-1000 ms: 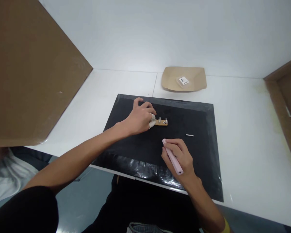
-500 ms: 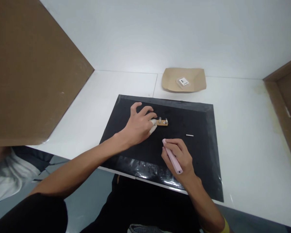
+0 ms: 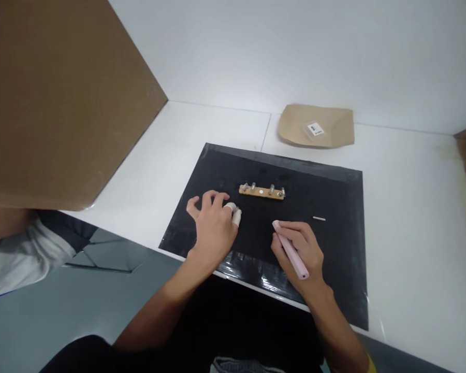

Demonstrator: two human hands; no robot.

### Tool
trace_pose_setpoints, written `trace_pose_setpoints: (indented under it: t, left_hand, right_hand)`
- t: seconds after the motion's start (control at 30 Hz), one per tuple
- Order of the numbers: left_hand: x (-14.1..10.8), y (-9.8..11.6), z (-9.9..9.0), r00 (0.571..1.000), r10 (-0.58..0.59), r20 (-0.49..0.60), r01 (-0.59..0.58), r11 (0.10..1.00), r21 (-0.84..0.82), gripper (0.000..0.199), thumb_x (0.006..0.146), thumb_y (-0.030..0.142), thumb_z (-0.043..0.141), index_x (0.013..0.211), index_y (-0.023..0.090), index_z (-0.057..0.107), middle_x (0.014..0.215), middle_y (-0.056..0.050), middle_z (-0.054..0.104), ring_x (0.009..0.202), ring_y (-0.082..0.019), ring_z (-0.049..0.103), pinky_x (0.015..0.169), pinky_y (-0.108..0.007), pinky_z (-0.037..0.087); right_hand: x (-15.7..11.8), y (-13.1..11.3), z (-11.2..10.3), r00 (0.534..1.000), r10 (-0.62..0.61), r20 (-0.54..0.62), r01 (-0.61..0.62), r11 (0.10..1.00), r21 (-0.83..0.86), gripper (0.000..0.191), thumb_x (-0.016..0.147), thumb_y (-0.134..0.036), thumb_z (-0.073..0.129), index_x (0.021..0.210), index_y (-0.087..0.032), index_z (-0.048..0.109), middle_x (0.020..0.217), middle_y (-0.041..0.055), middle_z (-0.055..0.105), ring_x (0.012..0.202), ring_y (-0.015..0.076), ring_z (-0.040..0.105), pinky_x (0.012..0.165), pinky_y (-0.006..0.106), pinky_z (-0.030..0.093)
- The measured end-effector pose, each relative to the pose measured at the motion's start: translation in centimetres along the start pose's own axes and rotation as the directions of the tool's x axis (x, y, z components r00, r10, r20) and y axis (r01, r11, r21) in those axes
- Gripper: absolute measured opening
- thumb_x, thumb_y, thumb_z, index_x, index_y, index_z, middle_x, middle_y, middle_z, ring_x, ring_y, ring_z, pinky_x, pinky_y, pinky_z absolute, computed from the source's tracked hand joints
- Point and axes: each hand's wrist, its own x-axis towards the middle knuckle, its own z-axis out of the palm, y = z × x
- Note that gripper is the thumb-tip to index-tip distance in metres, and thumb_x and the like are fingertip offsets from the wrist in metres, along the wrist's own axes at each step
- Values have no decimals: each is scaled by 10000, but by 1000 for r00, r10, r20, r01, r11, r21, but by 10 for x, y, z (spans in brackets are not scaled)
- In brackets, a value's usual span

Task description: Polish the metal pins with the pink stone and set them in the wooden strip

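A narrow tan strip (image 3: 261,192) with several upright metal pieces lies on the black mat (image 3: 295,176), touched by neither hand. Nearer to me and to its left is my left hand (image 3: 215,223). Its thumb and index finger wear white covers and pinch a small greyish thing, too small to make out; the other fingers are curled apart. My right hand (image 3: 303,248) is wrapped round a pale pink pen-like tool (image 3: 292,252), whose tip end points up and left over the mat. A thin silver rod (image 3: 319,218) rests on the mat to the right of that tool.
Behind the mat, a brown paper tray (image 3: 337,129) on the white table (image 3: 407,207) holds a small clear case (image 3: 314,129) with a white label. A large brown panel (image 3: 62,103) stands at the left. Below it, another person's arm and grey-white clothing (image 3: 27,254) show.
My left hand has moved off the tan strip, down and left, so the whole strip shows. My right hand still holds the pink tool. The view has shifted somewhat.
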Motion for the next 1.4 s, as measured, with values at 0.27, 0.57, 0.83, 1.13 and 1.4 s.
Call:
trace_pose_setpoints:
  t: [0.27,0.57,0.83,1.13,1.4]
  left_hand:
    - [-9,-4,4,989,-137,60,141,987,-82,222,925,381,831,1073,226,776,1340,-113,757,1335,-397,588,1129,-682,304]
    - [-23,-16,14,990,-139,1,137,974,-181,85,982,280,759,1055,258,796,1369,-93,762,1386,-395,575,1101,-680,324]
    - [-6,-23,13,998,-55,-35,46,975,-218,63,966,290,786,921,260,818,1282,-68,800,1342,-380,596,1107,-684,310]
    - [8,-31,16,997,-69,45,79,954,-290,86,930,274,836,850,255,809,1246,-39,814,1341,-364,603,1129,-679,288]
    - [9,-38,19,994,-88,71,108,929,-355,155,872,340,901,920,256,779,1258,-54,798,1327,-356,600,1118,-655,271]
  right_hand:
    - [-1,1,0,1000,-8,26,9,1000,-11,201,946,-39,720,1095,-172,697,1118,84,701,1008,136,717,917,265,629]
    - [1,1,1,998,-22,56,23,999,-25,175,950,-58,722,1064,-187,687,1084,82,707,979,157,726,884,295,647]
    - [1,3,1,997,-40,64,43,998,-47,195,942,-57,733,1076,-192,691,1071,82,721,967,171,724,853,323,655]
    - [-1,4,1,996,-17,87,22,998,-52,184,956,-69,726,1088,-194,698,1079,81,725,987,167,725,876,331,652]
    - [1,4,2,996,-16,87,21,998,-59,173,955,-65,726,1069,-193,698,1065,75,729,980,158,723,876,310,653]
